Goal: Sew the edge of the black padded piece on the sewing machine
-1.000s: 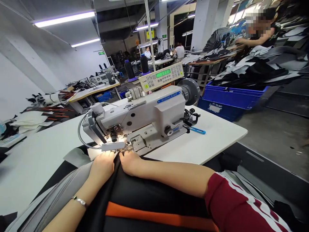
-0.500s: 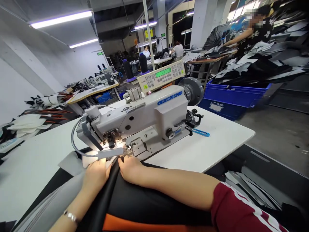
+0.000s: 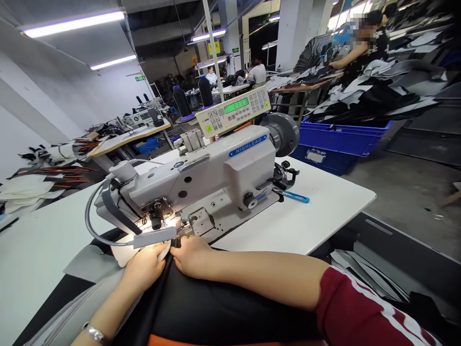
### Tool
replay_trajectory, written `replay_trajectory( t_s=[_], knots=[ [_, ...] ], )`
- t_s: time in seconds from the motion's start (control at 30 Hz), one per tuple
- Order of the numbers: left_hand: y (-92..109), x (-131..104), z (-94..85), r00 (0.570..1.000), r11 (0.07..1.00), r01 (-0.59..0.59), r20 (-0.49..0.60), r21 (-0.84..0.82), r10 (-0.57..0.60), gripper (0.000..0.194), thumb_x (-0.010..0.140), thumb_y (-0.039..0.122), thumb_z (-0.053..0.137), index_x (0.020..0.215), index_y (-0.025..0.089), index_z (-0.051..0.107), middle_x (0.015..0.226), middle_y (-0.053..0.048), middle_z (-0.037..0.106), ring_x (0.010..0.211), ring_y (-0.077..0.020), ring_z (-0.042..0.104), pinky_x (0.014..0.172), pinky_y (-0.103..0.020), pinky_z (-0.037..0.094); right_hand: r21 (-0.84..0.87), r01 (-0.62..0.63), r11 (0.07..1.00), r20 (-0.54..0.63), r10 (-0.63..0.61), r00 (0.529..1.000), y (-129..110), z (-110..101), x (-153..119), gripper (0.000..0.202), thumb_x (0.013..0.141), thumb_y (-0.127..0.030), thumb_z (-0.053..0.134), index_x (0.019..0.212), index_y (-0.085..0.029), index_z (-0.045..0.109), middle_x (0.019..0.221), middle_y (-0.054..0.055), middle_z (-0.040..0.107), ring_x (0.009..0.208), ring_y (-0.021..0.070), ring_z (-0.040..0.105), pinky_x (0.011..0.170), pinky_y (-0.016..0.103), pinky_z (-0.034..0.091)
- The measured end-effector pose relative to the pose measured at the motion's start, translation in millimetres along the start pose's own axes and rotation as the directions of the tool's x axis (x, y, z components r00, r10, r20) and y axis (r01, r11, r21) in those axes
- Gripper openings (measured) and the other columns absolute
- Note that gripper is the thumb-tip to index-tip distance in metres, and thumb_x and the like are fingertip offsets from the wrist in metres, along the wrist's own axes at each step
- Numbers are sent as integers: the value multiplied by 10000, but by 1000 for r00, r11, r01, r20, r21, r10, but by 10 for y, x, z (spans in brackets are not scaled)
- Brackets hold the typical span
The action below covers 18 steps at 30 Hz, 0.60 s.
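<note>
Both hands press flat, fingers extended, on the black fabric (image 3: pixel 216 307) just near of the sewing machine (image 3: pixel 201 178): left hand (image 3: pixel 146 266) beside right hand (image 3: pixel 192 254)

black fabric (image 3: pixel 216 307) | raised fold at needle | orange stripe near edge
</note>
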State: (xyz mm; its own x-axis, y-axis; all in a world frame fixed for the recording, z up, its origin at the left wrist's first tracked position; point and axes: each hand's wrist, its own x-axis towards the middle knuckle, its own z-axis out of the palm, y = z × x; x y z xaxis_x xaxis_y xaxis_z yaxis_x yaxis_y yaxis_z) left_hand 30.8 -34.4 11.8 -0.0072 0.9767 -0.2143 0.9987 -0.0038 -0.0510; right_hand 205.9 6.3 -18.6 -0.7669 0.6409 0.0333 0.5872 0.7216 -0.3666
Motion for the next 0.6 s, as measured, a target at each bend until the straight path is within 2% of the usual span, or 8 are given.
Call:
replay_trajectory(
  t_s=[0.13, 0.2, 0.33, 0.47, 0.6],
  knots=[
    [-74, -31, 177, 988, 997, -28, -147, 66, 38, 470, 891, 191, 417, 1304, 231, 637, 1251, -132, 633, 1172, -322, 573, 962, -444, 487, 0, -4, 1000, -8, 4, 1000, -8, -23, -36, 321, 971, -394, 476, 1213, -264, 643, 1034, 124, 611, 860, 249, 637, 722, 369, 538],
    [-131, -13, 251, 979, 997, -60, -191, 46, 68, 457, 895, 219, 412, 1283, 214, 655, 1221, -146, 646, 1150, -335, 583, 971, -467, 488, -1, -1, 1000, -6, 1, 1000, -15, -29, -40, 316, 963, -381, 493, 1214, -258, 640, 1031, 125, 610, 848, 240, 633, 715, 360, 534],
    [-247, 56, 310, 977, 990, -120, -184, -67, 106, 445, 885, 264, 403, 1230, 209, 679, 1142, -123, 693, 1092, -311, 626, 941, -442, 519, -4, -6, 1000, -5, 6, 1000, -20, -17, -9, 313, 952, -375, 513, 1206, -243, 641, 1022, 127, 616, 837, 237, 629, 708, 361, 537],
    [-310, 124, 310, 979, 975, -148, -164, -163, 121, 425, 885, 291, 386, 1184, 214, 680, 1177, -86, 705, 1109, -284, 639, 970, -422, 516, -12, -8, 1000, -12, 8, 1000, -17, -6, 29, 310, 958, -369, 490, 1195, -240, 643, 1028, 131, 617, 845, 257, 632, 702, 379, 541],
    [-296, 143, 335, 963, 971, -188, -222, -146, 153, 393, 869, 286, 381, 1100, 213, 691, 1123, -85, 725, 1058, -277, 665, 924, -405, 538, -15, -2, 1000, -20, 2, 1000, -17, 7, 35, 322, 960, -376, 485, 1210, -241, 636, 1020, 131, 614, 846, 257, 627, 696, 374, 538]
  ],
)
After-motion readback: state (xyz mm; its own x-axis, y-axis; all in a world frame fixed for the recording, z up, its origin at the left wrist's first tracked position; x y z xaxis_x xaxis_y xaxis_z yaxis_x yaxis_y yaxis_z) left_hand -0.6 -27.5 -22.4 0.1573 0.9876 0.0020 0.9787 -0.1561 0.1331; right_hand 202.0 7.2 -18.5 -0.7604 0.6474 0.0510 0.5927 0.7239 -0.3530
